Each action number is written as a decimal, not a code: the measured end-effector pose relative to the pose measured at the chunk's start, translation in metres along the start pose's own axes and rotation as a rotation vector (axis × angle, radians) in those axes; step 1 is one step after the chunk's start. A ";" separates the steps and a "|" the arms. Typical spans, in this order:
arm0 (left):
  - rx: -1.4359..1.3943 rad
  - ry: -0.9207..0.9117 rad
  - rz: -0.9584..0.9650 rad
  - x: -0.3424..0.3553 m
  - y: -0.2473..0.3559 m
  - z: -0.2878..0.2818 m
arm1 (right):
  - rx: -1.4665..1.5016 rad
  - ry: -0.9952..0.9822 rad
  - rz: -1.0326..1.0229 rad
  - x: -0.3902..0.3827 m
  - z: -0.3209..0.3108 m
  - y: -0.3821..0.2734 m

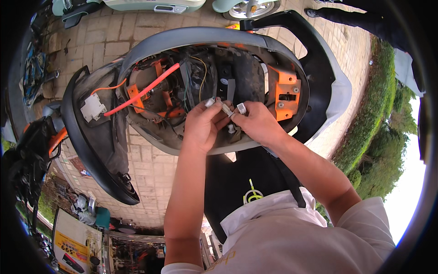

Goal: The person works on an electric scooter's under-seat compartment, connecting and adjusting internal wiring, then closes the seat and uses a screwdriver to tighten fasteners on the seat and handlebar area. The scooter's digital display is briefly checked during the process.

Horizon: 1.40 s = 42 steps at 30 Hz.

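Observation:
Both my hands work over the opened body of an electric scooter (196, 34). With thumb and fingers pinched, my left hand (200, 125) holds a white plastic wire connector (210, 102). My right hand (258, 123) pinches a pale, narrow connector piece (226, 109) that lies between the two hands' fingertips. Another white connector (242, 108) sticks up by the right thumb and forefinger. Whether the pieces are joined is hidden by the fingers. Thin wires and a dark inner tray (246, 68) lie beneath the hands.
On the left footboard rests a white switch box (93, 108) with a thick red cable (146, 89). An orange metal bracket (287, 93) stands at the right end of the opening, near a black rear grab rail (315, 50). Parked scooters (155, 5) and a person's leg (346, 16) are farther off.

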<state>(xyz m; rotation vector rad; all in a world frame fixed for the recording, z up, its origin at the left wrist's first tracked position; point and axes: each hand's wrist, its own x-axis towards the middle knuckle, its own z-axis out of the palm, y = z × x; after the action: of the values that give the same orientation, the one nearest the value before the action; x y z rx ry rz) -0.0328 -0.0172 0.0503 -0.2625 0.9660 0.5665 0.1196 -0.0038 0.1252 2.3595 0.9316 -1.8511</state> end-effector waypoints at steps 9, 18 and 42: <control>-0.026 0.008 0.014 -0.002 -0.002 0.004 | 0.077 -0.022 -0.024 0.001 0.001 0.008; -0.046 -0.005 -0.050 0.003 -0.003 0.002 | 0.021 -0.008 -0.039 0.000 0.000 0.009; -0.011 0.015 -0.068 0.005 -0.004 0.001 | 0.017 0.023 -0.091 0.000 0.001 0.010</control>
<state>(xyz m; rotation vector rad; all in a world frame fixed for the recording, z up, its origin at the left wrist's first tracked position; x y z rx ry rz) -0.0276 -0.0184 0.0467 -0.3088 0.9650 0.5081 0.1231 -0.0122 0.1215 2.3923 1.0459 -1.8737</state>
